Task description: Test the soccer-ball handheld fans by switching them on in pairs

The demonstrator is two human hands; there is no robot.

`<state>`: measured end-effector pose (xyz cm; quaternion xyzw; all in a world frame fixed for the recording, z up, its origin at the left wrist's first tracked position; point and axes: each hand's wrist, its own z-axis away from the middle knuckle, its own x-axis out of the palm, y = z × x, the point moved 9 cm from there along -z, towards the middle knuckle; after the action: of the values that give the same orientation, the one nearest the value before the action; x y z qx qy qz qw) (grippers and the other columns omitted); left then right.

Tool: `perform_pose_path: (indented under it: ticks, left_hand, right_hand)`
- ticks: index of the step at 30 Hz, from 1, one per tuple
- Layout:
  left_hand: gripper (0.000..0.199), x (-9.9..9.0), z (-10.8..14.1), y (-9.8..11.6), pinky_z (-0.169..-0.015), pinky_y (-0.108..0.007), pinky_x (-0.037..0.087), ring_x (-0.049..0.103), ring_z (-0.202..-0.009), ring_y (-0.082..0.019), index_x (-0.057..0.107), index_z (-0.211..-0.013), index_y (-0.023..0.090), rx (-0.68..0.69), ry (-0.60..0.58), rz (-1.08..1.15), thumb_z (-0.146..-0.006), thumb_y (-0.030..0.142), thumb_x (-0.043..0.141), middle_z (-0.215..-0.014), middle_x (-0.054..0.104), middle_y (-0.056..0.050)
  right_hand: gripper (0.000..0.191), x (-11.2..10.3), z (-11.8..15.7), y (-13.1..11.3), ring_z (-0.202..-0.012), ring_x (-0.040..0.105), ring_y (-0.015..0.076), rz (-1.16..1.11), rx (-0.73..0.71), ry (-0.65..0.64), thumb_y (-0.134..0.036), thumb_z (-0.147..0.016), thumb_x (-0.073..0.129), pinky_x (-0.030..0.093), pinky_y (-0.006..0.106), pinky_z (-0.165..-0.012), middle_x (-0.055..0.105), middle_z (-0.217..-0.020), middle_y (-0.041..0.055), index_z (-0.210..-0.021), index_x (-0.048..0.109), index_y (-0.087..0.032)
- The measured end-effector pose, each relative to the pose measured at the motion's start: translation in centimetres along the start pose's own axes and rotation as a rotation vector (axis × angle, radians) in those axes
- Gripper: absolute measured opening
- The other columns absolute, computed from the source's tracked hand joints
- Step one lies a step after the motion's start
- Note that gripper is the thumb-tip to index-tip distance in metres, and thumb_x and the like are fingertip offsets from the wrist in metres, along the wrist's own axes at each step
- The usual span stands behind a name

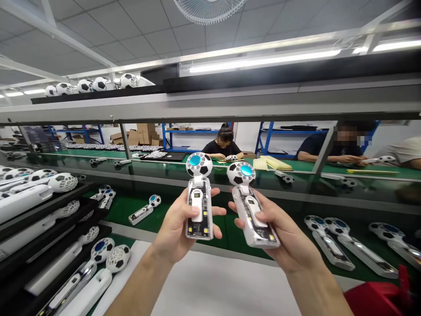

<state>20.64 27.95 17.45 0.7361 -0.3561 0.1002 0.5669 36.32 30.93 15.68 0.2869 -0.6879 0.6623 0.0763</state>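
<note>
My left hand (176, 224) holds a handheld fan (199, 202) upright, its thumb pressing on the white front panel. The fan has a soccer-ball head with a shiny blue disc and a clear-fronted body showing circuit parts. In my right hand (279, 228) is a second fan (253, 215) of the same kind, tilted with its head to the upper left. The right thumb rests on its white panel. Both fans are held side by side, apart from each other, above a white sheet (217, 285). Fingers partly hide behind each body.
Black trays (70, 224) stacked with similar fans stand at left. More fans (329, 241) lie on the green belt at right, and one (144, 210) lies left of centre. A red object (375, 298) sits at lower right. Co-workers (223, 142) sit across the line beneath a shelf (210, 103).
</note>
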Motion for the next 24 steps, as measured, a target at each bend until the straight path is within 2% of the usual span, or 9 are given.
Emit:
perform_pose_path:
  ticks: [4,7,9,13,15,18,21,24]
  left_hand:
    - [0.059,0.3,0.1,0.6,-0.058,-0.031,0.056,0.07,-0.069,-0.018,0.038,-0.134,0.026,0.116,-0.028,-0.232,-0.083,0.016,0.066,-0.133,0.058,-0.015]
    - [0.07,0.5,0.2,0.6,-0.06,-0.032,0.055,0.069,-0.071,-0.018,0.03,-0.141,0.029,0.157,-0.05,-0.281,-0.083,0.021,0.068,-0.13,0.058,-0.014]
    - [0.074,0.5,0.3,0.6,-0.061,-0.032,0.055,0.068,-0.071,-0.018,0.028,-0.143,0.029,0.167,-0.045,-0.287,-0.081,0.022,0.069,-0.122,0.062,-0.012]
    - [0.076,0.7,0.2,0.3,-0.059,-0.033,0.054,0.067,-0.067,-0.019,0.03,-0.142,0.026,0.131,-0.031,-0.275,-0.078,0.024,0.072,-0.103,0.065,-0.008]
    - [0.079,0.6,0.1,0.2,-0.057,-0.032,0.053,0.066,-0.065,-0.019,0.029,-0.142,0.024,0.107,-0.01,-0.262,-0.076,0.024,0.073,-0.098,0.066,-0.007]
    - [0.08,0.6,-0.1,0.0,-0.055,-0.031,0.054,0.067,-0.07,-0.021,0.034,-0.14,0.023,0.083,0.019,-0.221,-0.071,0.024,0.075,-0.108,0.065,-0.011]
    - [0.08,0.5,-0.1,-0.1,-0.054,-0.031,0.055,0.068,-0.079,-0.023,0.036,-0.138,0.023,0.075,0.039,-0.19,-0.068,0.023,0.077,-0.122,0.06,-0.014]
    - [0.078,0.8,0.1,-0.2,-0.059,-0.033,0.056,0.068,-0.074,-0.022,0.035,-0.138,0.022,0.057,0.011,-0.193,-0.071,0.021,0.075,-0.111,0.066,-0.012]
  right_hand:
    - [0.096,1.2,0.6,-1.0,-0.078,0.068,0.0186,0.238,-0.241,0.017,-0.019,-0.074,0.071,0.058,0.03,-0.066,0.069,-0.111,0.0051,-0.156,0.023,-0.034]
    - [0.094,2.0,0.9,-1.0,-0.076,0.065,0.0176,0.296,-0.318,-0.007,-0.02,-0.076,0.069,0.056,0.03,-0.066,0.069,-0.107,0.0042,-0.156,0.021,-0.033]
    - [0.093,2.3,1.1,-0.9,-0.075,0.065,0.018,0.295,-0.338,-0.023,-0.019,-0.076,0.068,0.056,0.031,-0.065,0.068,-0.104,0.0041,-0.156,0.022,-0.033]
    - [0.095,2.6,1.3,-0.9,-0.085,0.068,0.0239,0.265,-0.349,-0.021,-0.016,-0.07,0.071,0.058,0.033,-0.065,0.069,-0.1,0.0041,-0.154,0.028,-0.032]
    - [0.095,2.7,1.3,-0.9,-0.08,0.068,0.0239,0.24,-0.343,-0.02,-0.015,-0.067,0.072,0.058,0.034,-0.063,0.069,-0.099,0.0032,-0.152,0.032,-0.033]
    - [0.096,2.8,1.2,-0.7,-0.069,0.066,0.0214,0.208,-0.311,-0.052,-0.016,-0.066,0.074,0.057,0.034,-0.06,0.069,-0.097,0.0019,-0.151,0.032,-0.034]
    - [0.098,3.1,1.1,-0.5,-0.071,0.066,0.0218,0.209,-0.277,-0.112,-0.016,-0.069,0.073,0.057,0.035,-0.062,0.068,-0.098,0.0016,-0.153,0.027,-0.036]
    - [0.092,3.0,1.1,-0.7,-0.074,0.067,0.0224,0.223,-0.287,-0.132,-0.018,-0.07,0.073,0.058,0.036,-0.064,0.068,-0.101,0.0039,-0.151,0.03,-0.032]
